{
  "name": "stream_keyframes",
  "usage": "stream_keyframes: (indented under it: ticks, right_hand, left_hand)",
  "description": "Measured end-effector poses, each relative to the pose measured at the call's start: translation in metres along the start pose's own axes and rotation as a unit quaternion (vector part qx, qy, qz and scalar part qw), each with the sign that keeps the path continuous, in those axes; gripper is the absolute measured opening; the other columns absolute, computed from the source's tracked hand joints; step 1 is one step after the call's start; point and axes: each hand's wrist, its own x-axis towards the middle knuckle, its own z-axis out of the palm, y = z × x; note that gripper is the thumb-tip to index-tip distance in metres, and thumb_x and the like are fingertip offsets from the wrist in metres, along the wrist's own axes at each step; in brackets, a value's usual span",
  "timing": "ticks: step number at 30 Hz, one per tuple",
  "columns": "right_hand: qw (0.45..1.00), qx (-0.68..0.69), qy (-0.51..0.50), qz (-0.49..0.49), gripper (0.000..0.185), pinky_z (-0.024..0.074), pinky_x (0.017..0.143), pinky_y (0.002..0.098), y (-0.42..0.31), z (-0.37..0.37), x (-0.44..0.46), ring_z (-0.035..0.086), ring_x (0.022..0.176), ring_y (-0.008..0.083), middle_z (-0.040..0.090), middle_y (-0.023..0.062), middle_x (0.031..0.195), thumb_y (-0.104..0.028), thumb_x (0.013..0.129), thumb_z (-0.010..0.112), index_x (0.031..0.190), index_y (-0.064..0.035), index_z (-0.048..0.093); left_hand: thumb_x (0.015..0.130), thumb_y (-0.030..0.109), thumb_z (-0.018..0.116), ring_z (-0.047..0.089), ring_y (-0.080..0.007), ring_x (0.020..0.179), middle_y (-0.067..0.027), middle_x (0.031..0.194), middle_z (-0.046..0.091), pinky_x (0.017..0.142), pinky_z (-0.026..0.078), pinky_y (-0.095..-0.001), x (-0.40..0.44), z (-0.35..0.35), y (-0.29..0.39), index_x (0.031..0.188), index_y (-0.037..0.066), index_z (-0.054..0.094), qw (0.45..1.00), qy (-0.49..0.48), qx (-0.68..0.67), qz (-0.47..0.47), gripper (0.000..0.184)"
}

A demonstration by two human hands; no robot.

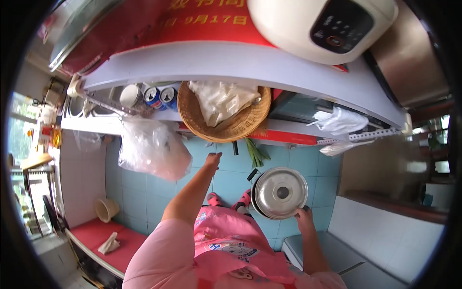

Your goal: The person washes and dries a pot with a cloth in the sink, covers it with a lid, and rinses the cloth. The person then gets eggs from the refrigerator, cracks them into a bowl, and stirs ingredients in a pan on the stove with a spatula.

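Note:
My right hand (pixel 303 217) grips the dark side handle of a round metal pot (pixel 262 213). A shiny lid (pixel 288 192) with a dark centre knob covers the pot, and a second black handle (pixel 252 174) sticks out on its far left side. My left hand (pixel 213 161) reaches forward below a wicker basket (pixel 192 113), its visible fingers apart and nothing seen in them. Just right of it, a black handle (pixel 235 148) pokes out from under the basket. Green leafy stalks (pixel 257 154) hang close by. White plastic or cloth (pixel 224 101) lies in the basket.
A filled plastic bag (pixel 154 149) hangs left of my left arm. Blue cans (pixel 168 96) stand on the shelf (pixel 106 125). A white cloth (pixel 341 120) hangs at right. Above sits a cream cooker (pixel 288 24). A red-topped bench (pixel 101 241) stands at lower left.

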Motion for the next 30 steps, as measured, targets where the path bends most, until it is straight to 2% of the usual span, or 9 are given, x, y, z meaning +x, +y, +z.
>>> stream_keyframes:
  ticks: [2, 3, 7, 12, 14, 18, 24, 27, 30]
  right_hand:
    - [0.996, -0.073, -0.022, -0.046, 0.021, 0.0488, 0.073, 0.0303, 0.007, -0.003, 0.011, 0.06, 0.081, 0.0145, 0.063, 0.0049, 0.092, -0.007, 0.081, 0.055, 0.099, 0.0005, 0.062]
    - [1.0, 0.012, -0.003, 0.011, 0.019, 0.0482, 0.072, 0.0298, -0.006, 0.008, 0.017, 0.059, 0.078, 0.0136, 0.063, 0.0038, 0.089, -0.007, 0.081, 0.055, 0.097, -0.0003, 0.061]
    - [0.999, -0.022, -0.012, 0.043, 0.013, 0.0457, 0.068, 0.0289, -0.002, 0.027, 0.048, 0.054, 0.071, 0.0112, 0.06, 0.0013, 0.083, -0.008, 0.081, 0.057, 0.092, -0.0017, 0.06]
    - [0.992, -0.126, -0.017, -0.02, 0.014, 0.0479, 0.065, 0.0317, 0.005, 0.043, 0.072, 0.057, 0.071, 0.0147, 0.057, 0.0063, 0.076, -0.01, 0.085, 0.052, 0.082, 0.0037, 0.057]
    - [0.992, 0.074, 0.02, 0.099, 0.013, 0.0431, 0.068, 0.0291, 0.006, 0.046, 0.079, 0.049, 0.067, 0.0113, 0.058, 0.0009, 0.08, -0.009, 0.08, 0.057, 0.092, -0.0032, 0.06]
    - [0.994, 0.08, -0.001, 0.07, 0.014, 0.0426, 0.069, 0.0294, 0.022, 0.037, 0.09, 0.048, 0.068, 0.0118, 0.059, 0.0014, 0.08, -0.008, 0.08, 0.057, 0.092, -0.0033, 0.06]
    - [0.996, 0.04, 0.044, 0.071, 0.012, 0.0456, 0.065, 0.0293, 0.025, 0.037, 0.09, 0.052, 0.069, 0.0151, 0.056, 0.0049, 0.08, -0.011, 0.084, 0.054, 0.086, 0.0003, 0.058]
    - [0.989, -0.133, -0.006, -0.067, 0.012, 0.0464, 0.065, 0.0307, 0.035, 0.037, 0.094, 0.052, 0.07, 0.0161, 0.056, 0.0053, 0.082, -0.01, 0.083, 0.056, 0.088, 0.0007, 0.058]
    - [0.99, 0.117, 0.04, 0.065, 0.017, 0.0402, 0.068, 0.0295, 0.024, 0.054, 0.099, 0.048, 0.071, 0.0118, 0.058, 0.0015, 0.084, -0.01, 0.08, 0.058, 0.095, -0.0024, 0.06]
  left_hand:
    - [0.082, 0.04, 0.065, 0.052, -0.0209, 0.081, -0.0058, 0.087, 0.054, 0.069, 0.047, -0.0409, 0.028, 0.014, -0.008, 0.122, 0.007, 0.052, 0.998, 0.034, -0.023, 0.047, 0.053]
    - [0.086, 0.04, 0.063, 0.048, -0.028, 0.115, -0.0125, 0.126, 0.049, 0.096, 0.039, -0.0511, 0.036, 0.021, -0.005, 0.132, 0.004, 0.043, 0.998, 0.026, -0.058, 0.015, 0.062]
    - [0.086, 0.042, 0.064, 0.039, -0.0344, 0.129, -0.017, 0.14, 0.039, 0.103, 0.034, -0.055, 0.048, 0.044, 0.014, 0.141, 0.006, 0.029, 0.991, 0.008, -0.127, 0.034, 0.075]
    - [0.085, 0.043, 0.065, 0.035, -0.0342, 0.132, -0.0145, 0.14, 0.04, 0.105, 0.032, -0.0529, 0.1, 0.062, 0.021, 0.139, 0.009, 0.034, 0.966, -0.004, -0.248, 0.072, 0.071]
    - [0.086, 0.047, 0.063, 0.04, -0.0317, 0.128, -0.0094, 0.136, 0.045, 0.103, 0.036, -0.0476, 0.108, 0.067, 0.027, 0.133, 0.011, 0.042, 0.95, -0.086, -0.249, 0.167, 0.063]
    - [0.083, 0.044, 0.064, 0.044, -0.0329, 0.122, -0.0119, 0.129, 0.049, 0.099, 0.038, -0.0473, 0.13, 0.071, 0.054, 0.127, 0.009, 0.046, 0.929, -0.102, -0.282, 0.218, 0.059]
    - [0.079, 0.039, 0.066, 0.051, -0.0347, 0.112, -0.0157, 0.119, 0.055, 0.092, 0.042, -0.0469, 0.151, 0.062, 0.073, 0.118, 0.007, 0.051, 0.922, -0.034, -0.265, 0.281, 0.053]
    - [0.077, 0.036, 0.067, 0.054, -0.0356, 0.107, -0.0176, 0.113, 0.058, 0.089, 0.044, -0.0466, 0.155, 0.053, 0.053, 0.114, 0.006, 0.053, 0.911, 0.078, -0.177, 0.364, 0.05]
    - [0.075, 0.033, 0.068, 0.057, -0.0365, 0.103, -0.0195, 0.108, 0.061, 0.086, 0.046, -0.0464, 0.154, 0.038, 0.007, 0.11, 0.005, 0.055, 0.865, 0.195, -0.074, 0.456, 0.047]
